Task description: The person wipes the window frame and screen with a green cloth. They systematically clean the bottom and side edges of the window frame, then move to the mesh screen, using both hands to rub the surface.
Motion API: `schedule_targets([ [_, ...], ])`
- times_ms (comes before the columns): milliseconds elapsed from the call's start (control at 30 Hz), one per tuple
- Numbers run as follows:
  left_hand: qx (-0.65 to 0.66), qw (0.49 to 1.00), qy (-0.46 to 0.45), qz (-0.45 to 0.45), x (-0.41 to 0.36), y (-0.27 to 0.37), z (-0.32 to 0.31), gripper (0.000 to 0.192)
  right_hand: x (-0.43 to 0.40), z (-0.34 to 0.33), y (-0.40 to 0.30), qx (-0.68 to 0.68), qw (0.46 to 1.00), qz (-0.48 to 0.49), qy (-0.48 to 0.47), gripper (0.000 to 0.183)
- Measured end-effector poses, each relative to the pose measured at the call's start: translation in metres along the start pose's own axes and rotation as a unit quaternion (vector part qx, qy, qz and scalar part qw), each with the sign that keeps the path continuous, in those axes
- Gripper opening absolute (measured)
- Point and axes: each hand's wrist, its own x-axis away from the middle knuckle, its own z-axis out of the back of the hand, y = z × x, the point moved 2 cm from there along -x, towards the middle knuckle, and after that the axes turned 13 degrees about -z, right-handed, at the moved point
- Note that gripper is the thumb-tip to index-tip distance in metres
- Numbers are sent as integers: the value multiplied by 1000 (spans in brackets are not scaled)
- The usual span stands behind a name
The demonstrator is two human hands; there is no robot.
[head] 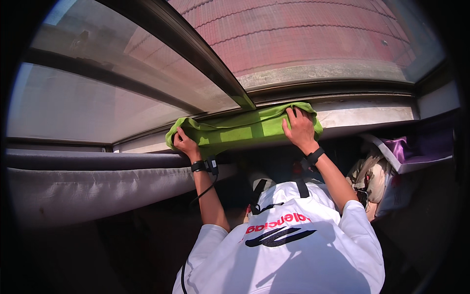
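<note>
A bright green cloth [235, 132] lies stretched along the white window sill [367, 114], its front edge hanging over the sill's lip. My left hand [186, 143] grips the cloth's left end, thumb on top. At the other end, my right hand [301, 128] holds a bunched part of the cloth, with fingers bent into its folds. Both wrists wear black straps, and a small device with a cable sits at the left one. Beneath the cloth, the sill's surface is hidden.
A dark metal window frame post [220, 70] comes down just behind the cloth. Glass panes [73, 106] stand at left, with a red tiled roof [301, 44] outside. A grey curtain [99, 191] hangs at left. Beige fabric [372, 176] and a white-edged purple satin item [404, 150] lie at right.
</note>
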Motion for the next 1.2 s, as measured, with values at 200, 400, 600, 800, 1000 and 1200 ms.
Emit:
schedule_targets([
  [200, -58, 998, 28, -4, 29, -30, 1, 34, 2, -2, -4, 56, 995, 33, 77, 38],
  [400, -269, 940, -173, -120, 33, -54, 4, 39, 4, 3, -3, 35, 996, 22, 83, 45],
  [600, -425, 871, -243, 31, 21, -50, 0, 66, 14, 5, 0, 18, 993, 26, 115, 45],
  [800, -456, 870, -187, 24, 20, -61, -17, 60, 17, 4, 1, -26, 994, -3, 107, 56],
  [1000, -340, 935, -100, -2, 50, -100, -10, 80, 16, 5, -13, -81, 987, 44, 131, 57],
  [1200, -415, 898, -147, 12, 41, -69, -15, 57, 19, 3, -6, -72, 995, 66, 5, 39],
])
